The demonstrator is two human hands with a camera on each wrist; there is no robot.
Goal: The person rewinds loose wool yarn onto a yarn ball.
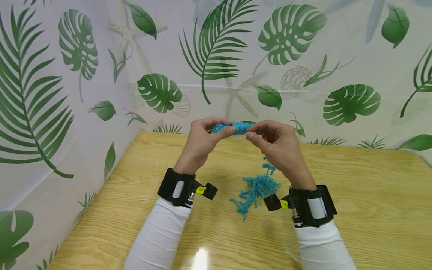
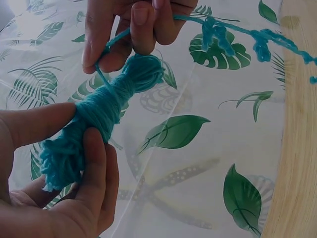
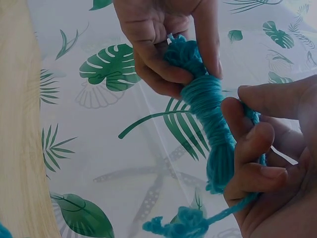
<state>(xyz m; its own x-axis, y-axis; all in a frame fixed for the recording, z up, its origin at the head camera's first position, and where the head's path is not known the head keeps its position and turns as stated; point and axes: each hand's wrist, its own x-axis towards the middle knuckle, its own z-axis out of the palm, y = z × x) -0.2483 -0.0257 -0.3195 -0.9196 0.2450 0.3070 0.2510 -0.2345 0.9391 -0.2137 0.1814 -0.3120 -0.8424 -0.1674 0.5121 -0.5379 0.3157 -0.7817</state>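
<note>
Between both hands is a bundle of blue yarn [image 1: 241,128], wrapped round its middle with looped ends sticking out. My left hand [image 1: 204,141] grips one end of it, thumb on one side and fingers on the other, as the left wrist view shows on the bundle [image 2: 96,114]. Thumb and forefinger of my right hand [image 1: 281,146] pinch the yarn strand [image 3: 251,113] that comes off the wrapping. From the right hand the strand runs down, kinked and knotted, to a loose heap of blue yarn [image 1: 260,187] on the table.
The wooden table [image 1: 135,210] reaches back to a leaf-printed cloth [image 1: 216,90] that hangs behind it and along the left. Each wrist wears a black strap with a small camera; the left one [image 1: 210,191] and right one [image 1: 272,202] flank the yarn heap.
</note>
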